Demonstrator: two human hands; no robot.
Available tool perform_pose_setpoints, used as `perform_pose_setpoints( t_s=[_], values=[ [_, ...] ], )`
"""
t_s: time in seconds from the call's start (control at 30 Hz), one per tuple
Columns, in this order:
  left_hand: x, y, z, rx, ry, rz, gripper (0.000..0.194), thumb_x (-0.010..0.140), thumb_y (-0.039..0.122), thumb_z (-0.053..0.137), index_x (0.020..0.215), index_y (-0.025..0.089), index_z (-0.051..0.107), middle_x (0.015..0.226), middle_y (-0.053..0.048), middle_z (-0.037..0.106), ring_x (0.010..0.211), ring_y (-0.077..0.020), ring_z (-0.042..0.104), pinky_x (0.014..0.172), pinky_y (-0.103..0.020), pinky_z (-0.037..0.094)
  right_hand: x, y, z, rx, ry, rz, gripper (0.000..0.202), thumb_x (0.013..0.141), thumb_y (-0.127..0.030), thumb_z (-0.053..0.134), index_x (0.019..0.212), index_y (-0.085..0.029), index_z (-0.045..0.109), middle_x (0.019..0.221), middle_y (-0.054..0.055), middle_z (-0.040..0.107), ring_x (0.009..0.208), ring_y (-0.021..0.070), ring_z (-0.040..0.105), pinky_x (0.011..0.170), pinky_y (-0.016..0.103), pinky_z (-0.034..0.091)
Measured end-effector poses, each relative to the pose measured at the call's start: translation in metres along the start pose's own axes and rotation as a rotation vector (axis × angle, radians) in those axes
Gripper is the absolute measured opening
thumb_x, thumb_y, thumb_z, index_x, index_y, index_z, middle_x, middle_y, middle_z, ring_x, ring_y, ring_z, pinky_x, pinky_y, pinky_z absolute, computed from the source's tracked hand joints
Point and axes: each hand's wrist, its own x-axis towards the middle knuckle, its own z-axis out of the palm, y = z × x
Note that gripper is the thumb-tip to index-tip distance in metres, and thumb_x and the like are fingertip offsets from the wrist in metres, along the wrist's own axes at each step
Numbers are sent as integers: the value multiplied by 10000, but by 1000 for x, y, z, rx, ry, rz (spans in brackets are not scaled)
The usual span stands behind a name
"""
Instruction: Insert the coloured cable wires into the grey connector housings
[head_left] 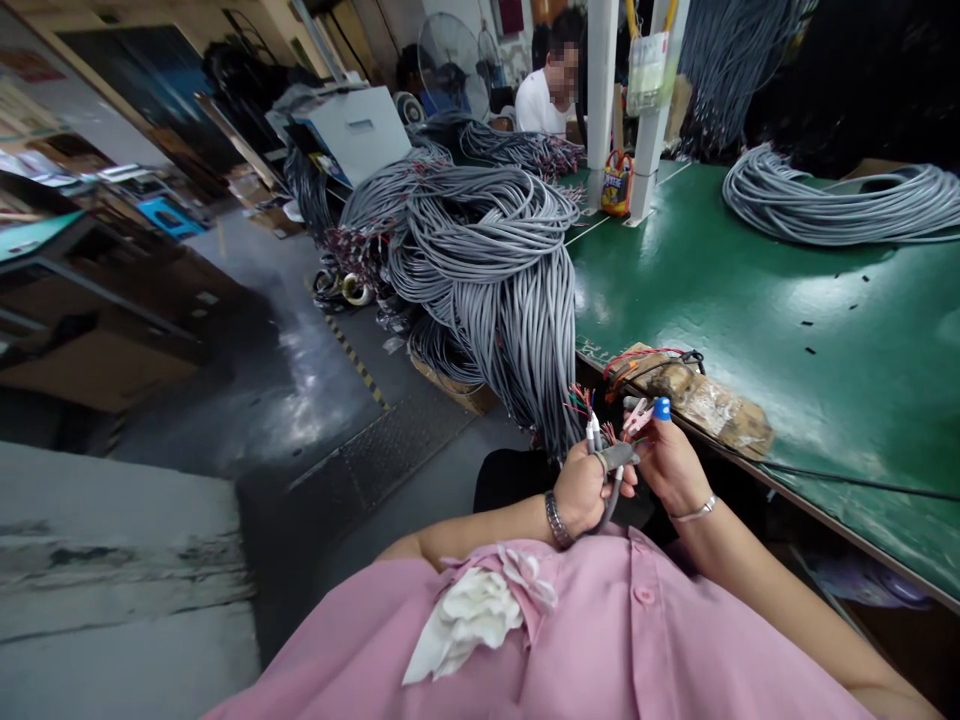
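Near the bench edge, my left hand [581, 490] is closed around several grey cables [613, 500]. White sections and fanned, thin coloured wires [581, 400] stick up from their ends above the fist. Beside it, my right hand [675, 465] curls toward the same wire ends with its fingers drawn together. A blue cap [661, 408] covers one of its fingertips. A pale pink piece [637, 415] shows at these fingers, too small to name, and what they pinch is partly hidden.
A large heap of grey cable coils [487, 230] lies left of the green bench [750, 300]. Another coil [840, 200] rests at the far right. A taped brown block [705, 400] with leads sits along the front edge. A person [544, 100] sits behind the posts.
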Motion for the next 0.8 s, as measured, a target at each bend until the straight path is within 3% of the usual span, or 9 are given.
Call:
perform_pose_setpoints(
  t_s=[0.1,0.3,0.5,0.67,0.8],
  values=[
    [-2,1,-1,-3,-3,-20,264,651,331,703,725,128,551,508,-34,605,367,-114,535,332,-190,138,-3,-1,0,70,44,-16,541,719,-742,504,850,-237,647,782,52,644,625,183,561,573,327,468],
    [-13,6,-4,22,-34,2,303,643,369,720,729,129,555,518,-33,610,378,-115,547,331,-186,145,-7,-8,-9,89,-55,72,576,765,-755,402,858,-244,651,851,53,656,728,181,586,647,311,479],
    [-12,10,-2,-17,17,107,279,677,353,703,750,127,557,538,-30,615,391,-105,545,337,-185,145,-7,-12,-9,90,-16,48,276,798,-499,615,874,-237,659,794,17,645,673,141,552,625,268,470],
    [-5,7,1,-30,77,139,286,671,344,714,773,134,549,545,-13,611,403,-100,550,343,-178,161,-5,-3,-6,128,29,-40,398,787,-612,560,795,-222,640,760,29,623,647,147,543,620,286,482],
    [-1,2,3,-40,67,154,278,680,351,708,764,133,557,553,-14,612,428,-101,563,348,-179,163,-4,0,-5,160,-178,141,567,743,-750,455,862,-225,632,663,23,592,501,155,511,468,308,453]
  ],
)
